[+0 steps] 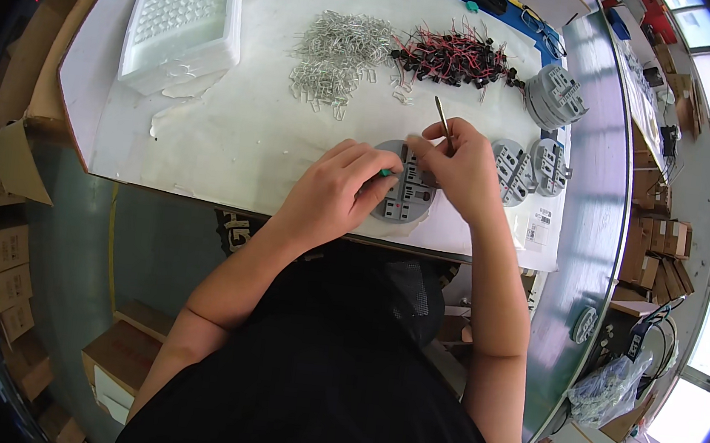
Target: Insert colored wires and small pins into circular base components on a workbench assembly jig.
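Note:
A round grey fixture point(402, 211) with dark and light blocks on its face lies near the table's front edge, partly covered by both hands. My left hand point(337, 187) is closed at its left side, fingers pinched around a small green piece point(385, 172), mostly hidden. Over the fixture's upper right, my right hand point(465, 165) is closed with a slim metal tool point(442, 115) sticking up between thumb and fingers; its kind cannot be made out. The right fingertips are at the fixture, and what they touch is hidden.
Beyond the hands lie a heap of bent wire clips point(337, 57) and a heap of black parts with red leads point(452, 56). More round fixtures point(509, 172) sit at the right, below a fixture stack point(550, 99). A white foam box point(179, 55) stands at far left.

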Demonstrator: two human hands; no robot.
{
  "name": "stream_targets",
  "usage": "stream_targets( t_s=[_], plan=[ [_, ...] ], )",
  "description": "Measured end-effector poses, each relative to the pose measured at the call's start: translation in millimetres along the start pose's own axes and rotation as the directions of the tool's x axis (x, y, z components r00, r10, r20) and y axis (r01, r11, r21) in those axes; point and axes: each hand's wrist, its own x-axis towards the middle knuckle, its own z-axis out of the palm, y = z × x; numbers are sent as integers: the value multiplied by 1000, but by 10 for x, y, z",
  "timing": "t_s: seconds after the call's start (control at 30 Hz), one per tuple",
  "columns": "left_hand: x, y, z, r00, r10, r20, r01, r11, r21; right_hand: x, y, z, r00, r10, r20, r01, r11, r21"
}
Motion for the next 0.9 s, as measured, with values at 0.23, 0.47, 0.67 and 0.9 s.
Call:
stream_targets(
  t_s=[0.23,0.47,0.67,0.9],
  plan=[
    [-8,65,-23,991,-131,-22,128,985,-118,43,130,-119,995,-44,89,43,999,12],
    [7,44,-50,991,-132,8,132,987,-88,49,151,-132,982,-3,190,9,999,-32],
    [184,53,-72,999,24,32,-29,986,164,-21,268,-77,991,76,115,-100,970,220],
    [485,92,88,979,109,174,-166,921,352,-34,433,-13,999,6,48,-15,983,184]
  ],
)
